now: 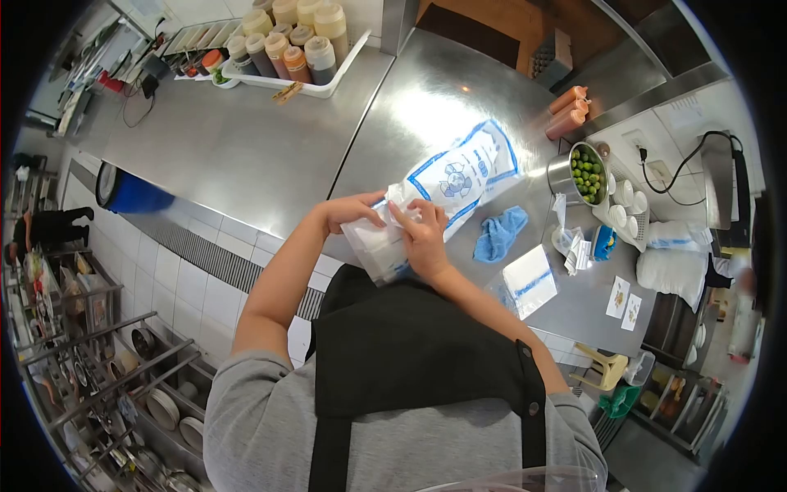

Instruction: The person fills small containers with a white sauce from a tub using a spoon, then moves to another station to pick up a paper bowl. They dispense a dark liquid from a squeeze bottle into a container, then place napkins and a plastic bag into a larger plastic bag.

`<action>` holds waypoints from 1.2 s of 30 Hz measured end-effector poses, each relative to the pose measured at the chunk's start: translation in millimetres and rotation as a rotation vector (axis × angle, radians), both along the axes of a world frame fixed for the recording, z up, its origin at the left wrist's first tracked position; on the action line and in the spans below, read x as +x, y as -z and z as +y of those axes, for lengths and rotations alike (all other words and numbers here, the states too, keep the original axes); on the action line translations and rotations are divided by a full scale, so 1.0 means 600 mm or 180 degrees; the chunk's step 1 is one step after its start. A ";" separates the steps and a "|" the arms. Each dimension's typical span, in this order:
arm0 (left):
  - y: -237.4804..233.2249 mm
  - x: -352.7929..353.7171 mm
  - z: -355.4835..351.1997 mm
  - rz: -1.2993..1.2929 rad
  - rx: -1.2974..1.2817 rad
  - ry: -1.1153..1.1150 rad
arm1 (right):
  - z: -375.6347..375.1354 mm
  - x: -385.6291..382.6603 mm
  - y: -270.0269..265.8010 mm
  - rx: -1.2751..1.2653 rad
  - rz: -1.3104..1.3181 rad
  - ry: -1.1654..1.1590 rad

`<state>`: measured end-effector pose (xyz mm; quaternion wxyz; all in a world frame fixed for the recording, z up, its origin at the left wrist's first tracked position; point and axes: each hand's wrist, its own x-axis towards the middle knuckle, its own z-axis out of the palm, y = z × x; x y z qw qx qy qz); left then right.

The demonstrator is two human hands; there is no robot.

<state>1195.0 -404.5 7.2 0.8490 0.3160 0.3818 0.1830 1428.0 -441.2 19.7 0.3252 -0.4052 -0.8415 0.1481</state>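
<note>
Plastic bag (459, 176): left fingers (367, 215), right fingers (407, 218) (curled) gripping.

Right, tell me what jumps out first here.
The left hand and right hand grip a white bag with blue print at the near edge of a steel counter. Right of it lie a blue cloth and a pot of small green fruit. At the counter's far side stands a tray of bottles.
</note>
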 end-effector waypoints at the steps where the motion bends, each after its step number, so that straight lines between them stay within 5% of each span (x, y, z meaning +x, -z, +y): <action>1: 0.006 -0.003 -0.007 0.0068 0.0069 -0.0255 | 0.001 0.004 0.002 -0.0157 0.0070 0.0014; 7: 0.029 0.019 -0.054 0.0075 0.0684 -0.1286 | 0.005 0.050 0.050 -0.0989 0.0823 0.0403; 11: 0.022 0.040 -0.066 -0.0207 0.0801 -0.1526 | 0.004 0.056 0.010 -0.0962 0.0825 -0.0082; 14: 0.029 0.045 -0.059 0.0161 0.0799 -0.0884 | 0.015 0.031 -0.032 -0.0739 0.0973 -0.0226; 22: 0.021 0.134 -0.079 -0.1027 0.0057 -0.2605 | -0.001 0.048 -0.081 -0.1268 0.0617 -0.0261; 28: 0.007 0.095 -0.055 -0.1348 0.0576 -0.2692 | 0.037 0.096 -0.091 -0.0866 0.0937 0.0250; 31: -0.035 0.079 -0.041 -0.1264 0.0746 -0.2761 | 0.056 0.082 -0.101 -0.0135 0.0898 -0.0013; 36: 0.005 0.082 -0.008 -0.1201 0.0269 -0.3487 | 0.067 0.066 -0.130 -0.0348 0.0778 -0.0439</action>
